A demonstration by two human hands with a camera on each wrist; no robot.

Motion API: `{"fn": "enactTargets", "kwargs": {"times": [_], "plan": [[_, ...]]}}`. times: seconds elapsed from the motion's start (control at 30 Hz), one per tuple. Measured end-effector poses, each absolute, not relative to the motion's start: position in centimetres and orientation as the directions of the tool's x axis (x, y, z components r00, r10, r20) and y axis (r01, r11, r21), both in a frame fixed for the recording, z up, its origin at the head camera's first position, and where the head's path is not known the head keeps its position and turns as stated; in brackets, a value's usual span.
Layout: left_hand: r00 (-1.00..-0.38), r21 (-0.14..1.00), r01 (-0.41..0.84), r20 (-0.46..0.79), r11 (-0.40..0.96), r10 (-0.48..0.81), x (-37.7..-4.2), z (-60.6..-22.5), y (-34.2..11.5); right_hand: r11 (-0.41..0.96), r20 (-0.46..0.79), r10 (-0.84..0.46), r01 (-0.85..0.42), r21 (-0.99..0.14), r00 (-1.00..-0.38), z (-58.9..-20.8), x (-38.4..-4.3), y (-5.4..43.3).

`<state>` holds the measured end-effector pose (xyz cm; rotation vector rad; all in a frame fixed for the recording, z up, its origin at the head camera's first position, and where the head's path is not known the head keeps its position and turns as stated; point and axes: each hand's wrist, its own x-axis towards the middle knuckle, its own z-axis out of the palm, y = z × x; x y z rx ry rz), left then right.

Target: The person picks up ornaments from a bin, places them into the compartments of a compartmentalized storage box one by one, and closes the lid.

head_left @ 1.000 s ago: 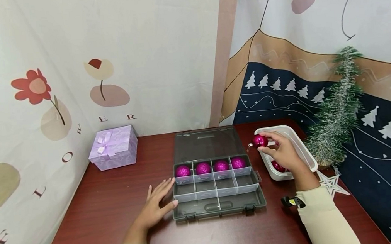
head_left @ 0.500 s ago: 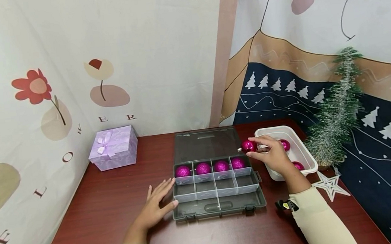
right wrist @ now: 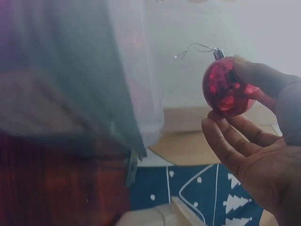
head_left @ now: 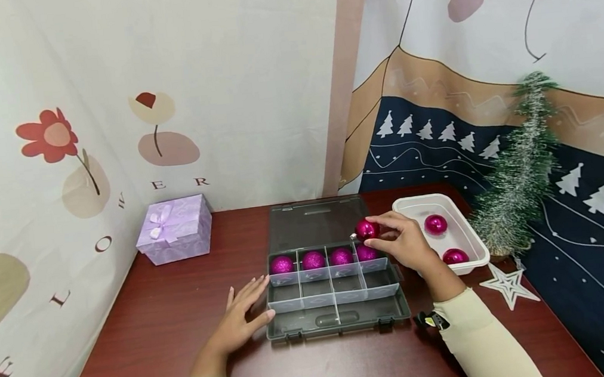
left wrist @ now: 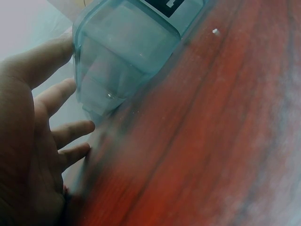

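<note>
My right hand (head_left: 405, 243) pinches a shiny magenta Christmas ball (head_left: 367, 229) between thumb and fingers, just above the back right compartment of a clear grey divider box (head_left: 340, 315). In the right wrist view, the ball (right wrist: 227, 86) shows its silver cap and wire hook. Glittery magenta balls (head_left: 282, 264) sit one to each compartment along the back row. My left hand (head_left: 241, 316) rests at the box's left side, fingers spread and touching its edge. The left wrist view shows these fingers (left wrist: 56, 96) against the box wall.
A white tray (head_left: 470, 240) with two shiny balls (head_left: 436, 224) stands right of the box. Behind it are a small frosted tree (head_left: 522, 175) and a white star (head_left: 509, 286). A lilac gift box (head_left: 174, 229) sits at the back left. The lid (head_left: 318, 223) lies folded back.
My right hand has carried the shiny ball leftward from over the white tray to above the back right compartment, uncovering two balls in the tray. The left hand has stayed put.
</note>
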<state>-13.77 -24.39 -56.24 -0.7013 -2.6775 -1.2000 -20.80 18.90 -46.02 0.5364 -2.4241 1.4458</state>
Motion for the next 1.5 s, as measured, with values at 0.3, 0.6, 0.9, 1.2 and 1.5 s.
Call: {"fn": "enactTargets", "kwargs": {"times": [0.3,0.6,0.9,1.2,1.5], "plan": [[-0.881,0.671,0.469,0.309,0.574,0.359,-13.6,-55.9,-24.2,0.385,0.425,-0.225,-0.481,-0.788,-0.877,-45.8,-20.5,16.5],[-0.838,0.655,0.546,0.412,0.523,0.358,-14.0,-57.7,-24.6,0.353,0.452,-0.263,-0.521,-0.777,-0.852,-46.3,-20.2,13.9],[-0.872,0.680,0.485,0.335,0.550,0.356,-13.5,-56.2,-24.2,0.326,0.430,-0.311,-0.521,-0.789,-0.847,-46.6,-19.6,11.0],[-0.891,0.668,0.449,0.282,0.594,0.356,-13.7,-56.0,-24.3,0.288,0.404,-0.357,-0.511,-0.810,-0.842,-47.2,-19.0,8.1],[-0.900,0.685,0.426,0.253,0.591,0.356,-13.8,-56.1,-24.4,0.324,0.433,-0.410,-0.572,-0.754,-0.803,-47.6,-18.4,5.7]]}}
